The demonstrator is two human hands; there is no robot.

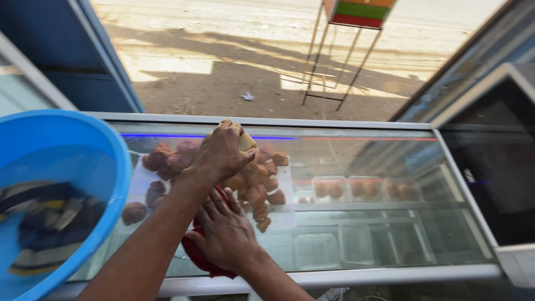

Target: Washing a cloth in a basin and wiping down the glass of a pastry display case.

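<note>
The left hand (222, 151) grips a yellow sponge (247, 142) on the glass desk (362, 167); the right hand (227, 234) presses flat on a red cloth (196, 253). Wiping looks midway; the glass farther right appears untouched.

A long glass-topped display counter (390, 184) with a pale metal frame ran across the view, its shelves holding browned, fried-looking pieces and clear plastic trays (334, 189). Beyond it lay bare, sunlit dirt ground (223, 72), crossed by long shadows. A thin metal stand (334, 67) carrying a striped red, green and yellow board stood out there. A blue wall panel (72, 61) rose at the left, and a dark-glazed cabinet (496, 161) sat at the right.
</note>
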